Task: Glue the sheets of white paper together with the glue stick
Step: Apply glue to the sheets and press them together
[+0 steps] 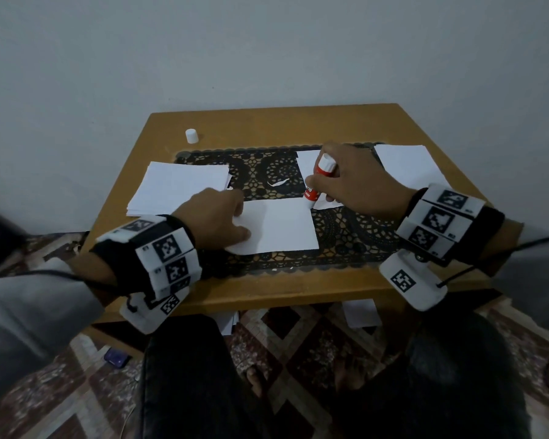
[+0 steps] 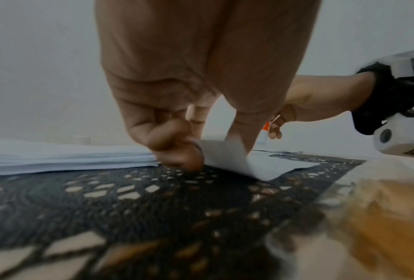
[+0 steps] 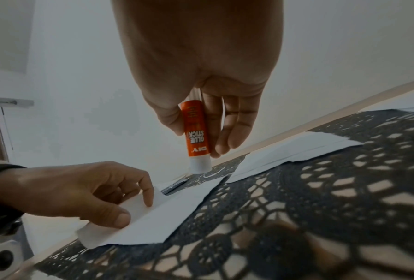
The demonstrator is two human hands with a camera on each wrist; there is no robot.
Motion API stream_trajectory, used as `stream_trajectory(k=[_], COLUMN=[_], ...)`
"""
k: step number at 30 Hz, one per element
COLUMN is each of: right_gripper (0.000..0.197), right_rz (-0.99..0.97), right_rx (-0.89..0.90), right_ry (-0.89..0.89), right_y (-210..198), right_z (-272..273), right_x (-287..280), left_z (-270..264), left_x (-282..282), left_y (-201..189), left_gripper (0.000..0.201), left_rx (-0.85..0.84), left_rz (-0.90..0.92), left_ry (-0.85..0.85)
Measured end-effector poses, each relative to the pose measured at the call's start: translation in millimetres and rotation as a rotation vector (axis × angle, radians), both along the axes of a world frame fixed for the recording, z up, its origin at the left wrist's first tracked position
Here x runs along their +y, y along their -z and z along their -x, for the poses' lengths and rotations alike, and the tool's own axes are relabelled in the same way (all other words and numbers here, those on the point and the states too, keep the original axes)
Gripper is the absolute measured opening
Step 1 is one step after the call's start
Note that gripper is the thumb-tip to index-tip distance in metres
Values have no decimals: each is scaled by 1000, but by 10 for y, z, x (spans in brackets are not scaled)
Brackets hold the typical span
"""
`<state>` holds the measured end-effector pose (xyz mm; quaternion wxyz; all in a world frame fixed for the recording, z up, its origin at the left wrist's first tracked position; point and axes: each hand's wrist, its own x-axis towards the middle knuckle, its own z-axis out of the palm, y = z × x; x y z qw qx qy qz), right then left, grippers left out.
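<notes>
Counting first: one glue stick [image 1: 318, 182], one loose white cap [image 1: 191, 135] standing upright near the table's far left corner, well apart from everything else. Paper in several spots: one pile at the left [image 1: 175, 188], one pile at the far right [image 1: 403, 166], one middle sheet [image 1: 282, 226] flat on the black lace mat [image 1: 346, 236], at least one more sheet [image 1: 306, 161] behind the glue stick, exact number there impossible to tell. One small white scrap [image 1: 279, 182] on the mat between the piles. One wooden table [image 1: 267, 125] under it all.

Now the writing, from the right wrist view: orange label on the glue stick [image 3: 196, 136], "GLUE STICK" and "DIY" in white, reading upside down.

On to the right hand [image 1: 358, 182]: wrapped round the barrel, thumb on one side, fingers [image 3: 234, 125] lying down the other, white tip pointing down. Tip right at the far right corner of the middle sheet; touching or just above, cannot tell.

Over to the left hand [image 1: 213, 217]: pinching the middle sheet's left edge, thumb [image 3: 120, 217] on top at the near corner, forefinger pressing further along, that edge curled up off the mat, remaining fingers tucked in.
</notes>
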<state>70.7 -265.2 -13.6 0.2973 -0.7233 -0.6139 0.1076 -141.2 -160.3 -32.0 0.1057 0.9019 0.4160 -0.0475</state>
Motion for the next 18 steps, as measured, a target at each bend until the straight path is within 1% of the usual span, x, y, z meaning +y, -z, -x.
stream_trajectory(k=[7,9,11,12,14,15,18], right_gripper=[21,21,22,22,23,24,22], right_rz=[-22,-4,17,22,20,26,66], right_rx=[-103,-118,-146,-158,-169,-176,-203], right_ry=[-27,-37,-42,-42,-46,-53,-79], right_y=[53,86,154,191,235,232,181], right_z=[43,28,16,14,12,12,14], right_x=[158,210,247,258,278,291,315], left_z=[-18,-43,-98,-138,-229,-267,-333], left_x=[-102,-122,-150,-160,-168,-167,-159], left_y=[-124,-179,-200,-196,-177,-170,-186], left_gripper=[49,52,54,58,68,69,66], left_rx=[247,231,167,158,190,209,220], left_rz=[-85,-103,-62,-34,-7,-6,4], left_ry=[4,32,120,179,288,323,361])
